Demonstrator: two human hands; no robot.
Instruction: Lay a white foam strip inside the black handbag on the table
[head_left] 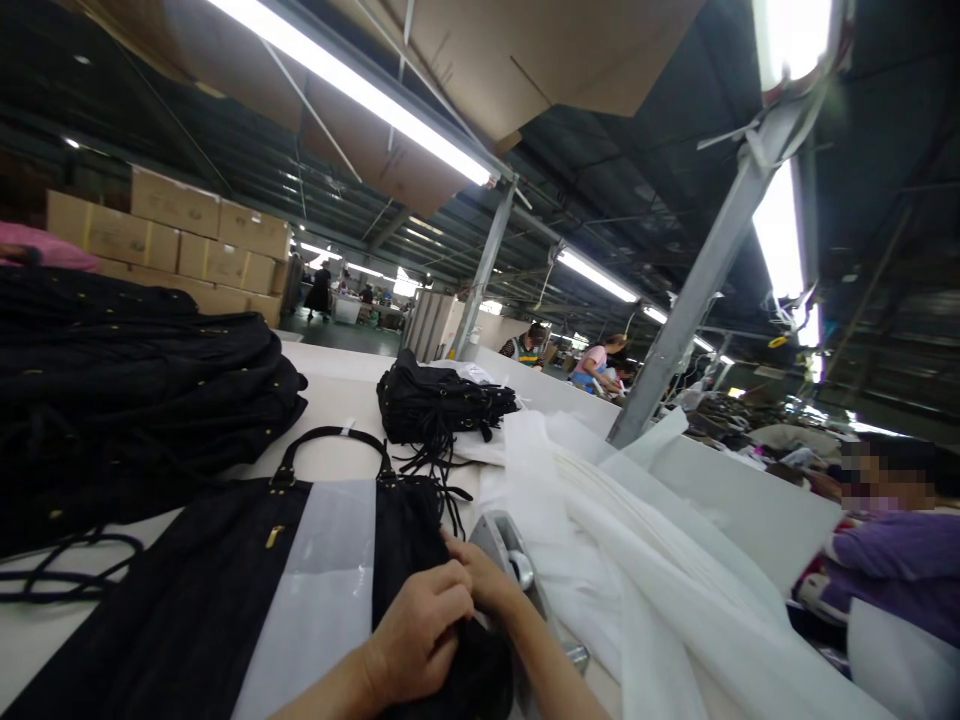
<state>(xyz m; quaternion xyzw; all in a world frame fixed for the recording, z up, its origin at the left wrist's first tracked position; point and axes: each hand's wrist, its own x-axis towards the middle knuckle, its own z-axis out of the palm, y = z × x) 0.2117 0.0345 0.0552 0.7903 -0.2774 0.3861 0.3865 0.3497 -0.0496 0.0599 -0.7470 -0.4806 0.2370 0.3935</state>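
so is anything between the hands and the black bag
Nothing visible. Both the left hand and right hand already rest on the black bag at its right end, fingers pressed into the fabric. The white covers lie off to the right.

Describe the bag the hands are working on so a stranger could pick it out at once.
On the white table, nearest the camera, a black handbag lies flat under the left hand and right hand. Unlike the stacked black bags beside it, it lies singly, with a translucent white band across its middle.
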